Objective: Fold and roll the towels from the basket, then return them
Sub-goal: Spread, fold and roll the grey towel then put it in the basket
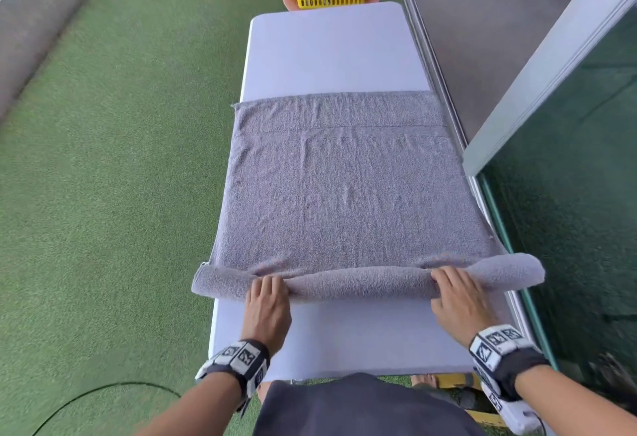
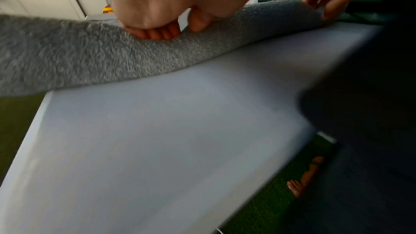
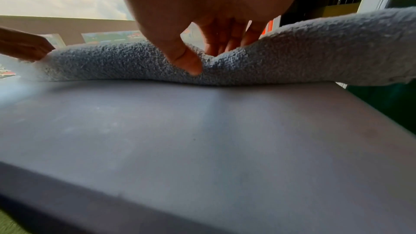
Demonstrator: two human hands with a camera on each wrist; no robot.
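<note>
My left hand (image 1: 267, 301) and right hand (image 1: 458, 297) pinched the started roll of the grey towel (image 1: 344, 191) on the worktop (image 1: 331, 53), thumbs behind, fingers over. The right end overhung the edge and looked looser; I feared a crooked, cone-shaped roll

bare forearms; black wrist straps (image 1: 253, 363) carrying white blocks with black square markers (image 1: 496, 341); dark garment (image 1: 358, 408) at torso.
</note>
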